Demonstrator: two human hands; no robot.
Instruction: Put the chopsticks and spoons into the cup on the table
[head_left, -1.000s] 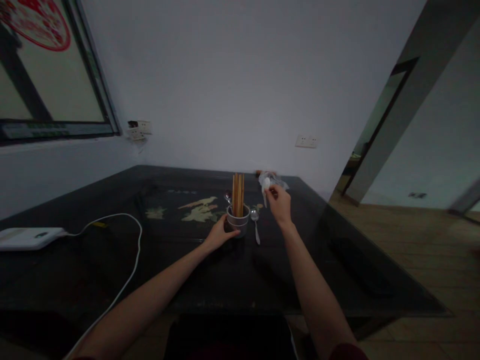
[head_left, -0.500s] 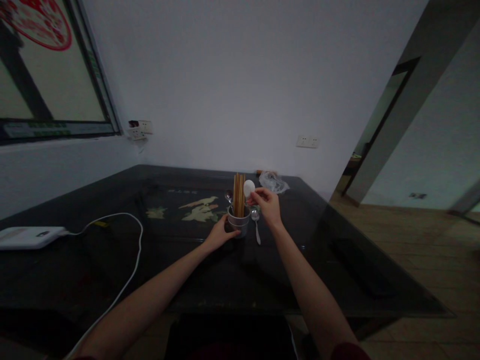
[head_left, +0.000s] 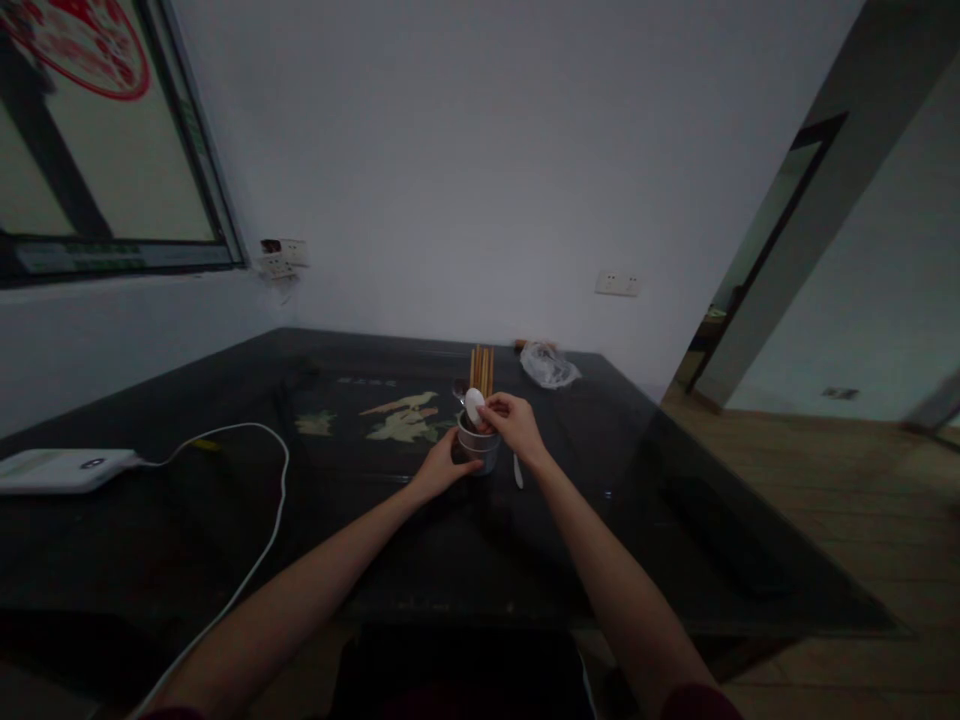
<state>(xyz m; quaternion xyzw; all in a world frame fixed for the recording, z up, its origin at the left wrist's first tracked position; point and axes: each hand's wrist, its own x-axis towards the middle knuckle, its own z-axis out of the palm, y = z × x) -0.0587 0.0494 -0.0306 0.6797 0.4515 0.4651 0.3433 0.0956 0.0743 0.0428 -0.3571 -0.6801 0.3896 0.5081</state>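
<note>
1. Dim room, pale wall (head_left: 450, 180) at back, window (head_left: 112, 150) w/ red design at upper L, wood-tone floor (head_left: 810, 490) at far R; dark, glossy table (head_left: 360, 570) fills the foreground.
2. Person's L hand (head_left: 437, 468) steadies a metal cup (head_left: 478, 457) near table center, thumb on the near side, other fingers wrapped around its L side, partly hidden.
3. R hand (head_left: 516, 425) pinches a white spoon (head_left: 474, 402) btwn thumb & fingertips, right above the cup's rim; rounded white end is up, rest is hidden by hand & cup.
4. Chopsticks (head_left: 483, 370) stand upright in the cup, just behind the white spoon; a shiny spoon (head_left: 459, 388) leans out at L.
5. Second metal spoon (head_left: 517, 472) lies on the table just R of the cup, handle toward the person, upper part behind the R hand/wrist.
6. Crumpled clear plastic bag (head_left: 550, 367) sits at the table's back edge, near the wall, beyond the R hand.
7. White device (head_left: 67, 470) at far L, w/ white cable (head_left: 282, 490) looping toward the person; pale bird motif (head_left: 405, 415) shows on tabletop L of cup.
8. Dark flat item (head_left: 720, 535) at R, too dim to ID.
</note>
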